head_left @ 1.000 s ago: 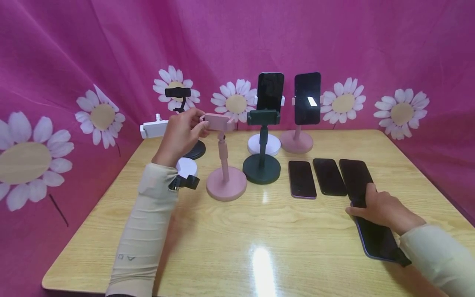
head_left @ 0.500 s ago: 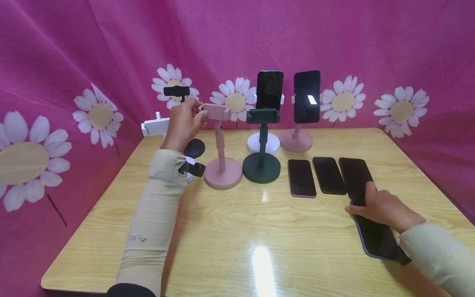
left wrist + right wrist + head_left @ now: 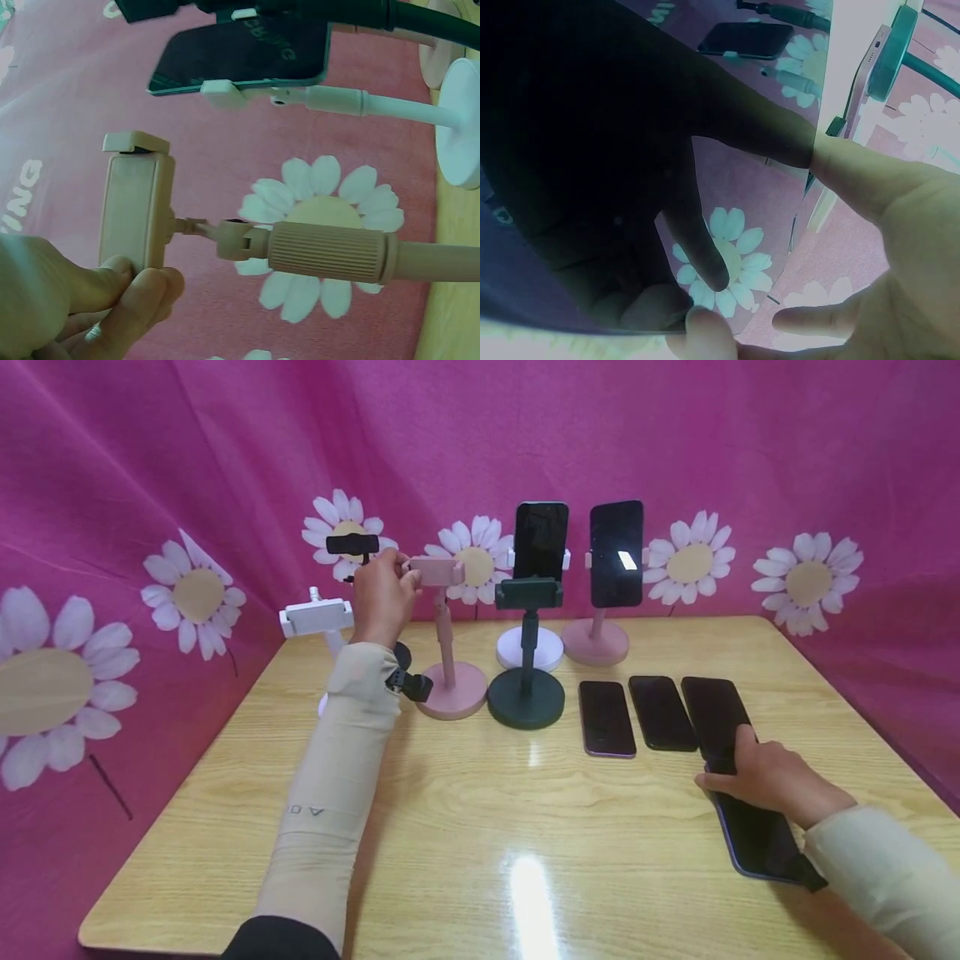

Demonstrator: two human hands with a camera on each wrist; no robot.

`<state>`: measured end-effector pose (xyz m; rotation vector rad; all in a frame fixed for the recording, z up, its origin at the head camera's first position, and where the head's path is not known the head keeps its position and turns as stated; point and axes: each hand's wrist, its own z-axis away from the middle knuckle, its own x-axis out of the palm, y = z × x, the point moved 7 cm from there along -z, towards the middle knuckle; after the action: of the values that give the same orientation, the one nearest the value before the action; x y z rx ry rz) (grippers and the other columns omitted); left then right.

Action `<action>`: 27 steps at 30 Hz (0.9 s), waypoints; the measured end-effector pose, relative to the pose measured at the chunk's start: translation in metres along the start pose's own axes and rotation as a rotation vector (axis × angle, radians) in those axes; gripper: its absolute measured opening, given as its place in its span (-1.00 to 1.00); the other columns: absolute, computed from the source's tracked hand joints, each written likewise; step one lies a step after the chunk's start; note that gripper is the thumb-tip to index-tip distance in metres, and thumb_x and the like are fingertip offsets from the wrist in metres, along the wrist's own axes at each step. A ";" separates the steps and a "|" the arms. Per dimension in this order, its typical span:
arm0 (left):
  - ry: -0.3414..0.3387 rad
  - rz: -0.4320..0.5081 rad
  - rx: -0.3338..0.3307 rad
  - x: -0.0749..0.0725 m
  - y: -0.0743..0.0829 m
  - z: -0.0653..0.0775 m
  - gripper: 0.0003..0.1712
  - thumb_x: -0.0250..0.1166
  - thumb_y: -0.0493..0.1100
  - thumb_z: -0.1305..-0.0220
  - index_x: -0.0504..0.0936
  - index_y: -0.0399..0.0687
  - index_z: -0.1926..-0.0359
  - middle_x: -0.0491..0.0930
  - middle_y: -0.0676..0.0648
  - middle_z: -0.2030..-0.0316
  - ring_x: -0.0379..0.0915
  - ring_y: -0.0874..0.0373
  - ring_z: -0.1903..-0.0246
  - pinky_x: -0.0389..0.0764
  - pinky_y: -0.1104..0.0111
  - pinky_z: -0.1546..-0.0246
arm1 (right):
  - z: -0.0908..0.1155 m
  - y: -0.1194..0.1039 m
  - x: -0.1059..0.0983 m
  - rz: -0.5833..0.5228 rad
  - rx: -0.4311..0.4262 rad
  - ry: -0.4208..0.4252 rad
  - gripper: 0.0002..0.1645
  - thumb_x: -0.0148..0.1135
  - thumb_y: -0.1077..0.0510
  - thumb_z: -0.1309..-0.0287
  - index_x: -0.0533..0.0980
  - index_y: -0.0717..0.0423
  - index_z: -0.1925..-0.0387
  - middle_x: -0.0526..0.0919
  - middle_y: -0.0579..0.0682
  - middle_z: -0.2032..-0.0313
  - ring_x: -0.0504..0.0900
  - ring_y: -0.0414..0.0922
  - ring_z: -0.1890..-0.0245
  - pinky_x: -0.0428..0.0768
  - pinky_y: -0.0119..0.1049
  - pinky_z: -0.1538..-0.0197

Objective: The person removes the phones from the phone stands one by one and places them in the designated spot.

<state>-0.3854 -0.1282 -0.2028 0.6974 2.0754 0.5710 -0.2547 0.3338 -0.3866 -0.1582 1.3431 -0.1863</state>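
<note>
My left hand (image 3: pixel 382 597) pinches one end of the clamp on a pink phone stand (image 3: pixel 450 693), whose round base is on the table. In the left wrist view, the thumb and fingertips (image 3: pixel 154 289) hold the lower end of that clamp (image 3: pixel 135 202). My right hand (image 3: pixel 780 781) spans a dark-screened phone (image 3: pixel 761 847) with a purple edge, lying at the right front. The right wrist view has the thumb (image 3: pixel 840 169) at one edge and a fingertip (image 3: pixel 709 330) at the other, with the hand mirrored in the glossy screen (image 3: pixel 555 150).
A green stand (image 3: pixel 527 697) stands just right of the pink one; a white stand (image 3: pixel 315 617) and black stand (image 3: pixel 352 544) are at left. Behind, two stands carry phones (image 3: pixel 542 539). Three phones (image 3: pixel 606 718) lie in a row on the wooden table (image 3: pixel 450 860), before a magenta curtain (image 3: pixel 450 427).
My left hand has slid the pink phone stand back across the table, away from me, level with the green stand. The right hand has stayed on the phone.
</note>
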 end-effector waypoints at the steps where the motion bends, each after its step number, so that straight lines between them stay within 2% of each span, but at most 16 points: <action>1: 0.014 0.002 0.005 0.002 0.000 -0.003 -0.76 0.25 -0.23 -0.32 0.58 -0.28 0.06 0.67 -0.20 0.20 0.61 0.01 0.16 0.61 0.29 0.10 | 0.000 0.000 0.000 0.000 0.002 -0.001 0.20 0.37 -0.39 0.11 0.04 0.58 0.04 0.44 0.40 0.40 0.50 0.18 0.45 0.57 0.18 0.24; 4: 0.057 -0.014 0.022 0.008 0.001 -0.012 -0.80 0.26 -0.23 -0.31 0.60 -0.29 0.13 0.68 -0.21 0.24 0.58 -0.03 0.16 0.55 0.26 0.06 | 0.000 0.001 0.000 0.000 0.007 -0.003 0.21 0.37 -0.39 0.12 0.04 0.59 0.03 0.45 0.41 0.40 0.50 0.18 0.45 0.57 0.18 0.23; 9: 0.086 -0.070 -0.004 0.016 -0.003 -0.026 -0.83 0.25 -0.19 -0.31 0.61 -0.24 0.19 0.67 -0.16 0.28 0.54 -0.07 0.16 0.49 0.17 0.09 | 0.002 -0.002 -0.001 -0.006 -0.006 0.004 0.19 0.36 -0.39 0.11 0.05 0.57 0.04 0.46 0.37 0.43 0.51 0.15 0.47 0.58 0.15 0.27; 15: 0.072 -0.071 -0.041 0.027 -0.010 -0.045 -0.83 0.23 -0.20 -0.32 0.60 -0.25 0.19 0.68 -0.17 0.27 0.54 -0.06 0.13 0.49 0.21 0.04 | 0.003 -0.004 -0.002 -0.015 -0.014 0.013 0.14 0.36 -0.38 0.09 0.07 0.53 0.06 0.45 0.31 0.47 0.49 0.12 0.49 0.57 0.07 0.33; 22: 0.051 -0.083 -0.088 0.037 -0.019 -0.060 -0.79 0.22 -0.17 -0.35 0.60 -0.24 0.12 0.68 -0.17 0.19 0.55 -0.01 0.09 0.51 0.25 -0.01 | 0.003 -0.004 -0.002 -0.017 -0.015 0.023 0.13 0.37 -0.38 0.10 0.08 0.52 0.06 0.43 0.36 0.44 0.49 0.18 0.46 0.55 0.11 0.32; 27: 0.046 -0.097 -0.068 0.040 -0.019 -0.067 -0.78 0.22 -0.16 -0.35 0.61 -0.25 0.13 0.68 -0.18 0.19 0.56 -0.02 0.10 0.51 0.24 0.01 | 0.002 -0.001 -0.001 -0.013 0.006 0.012 0.17 0.38 -0.39 0.12 0.06 0.53 0.04 0.43 0.38 0.42 0.50 0.19 0.44 0.57 0.15 0.27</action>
<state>-0.4656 -0.1251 -0.2024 0.5466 2.1092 0.6045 -0.2529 0.3331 -0.3846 -0.1612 1.3539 -0.2021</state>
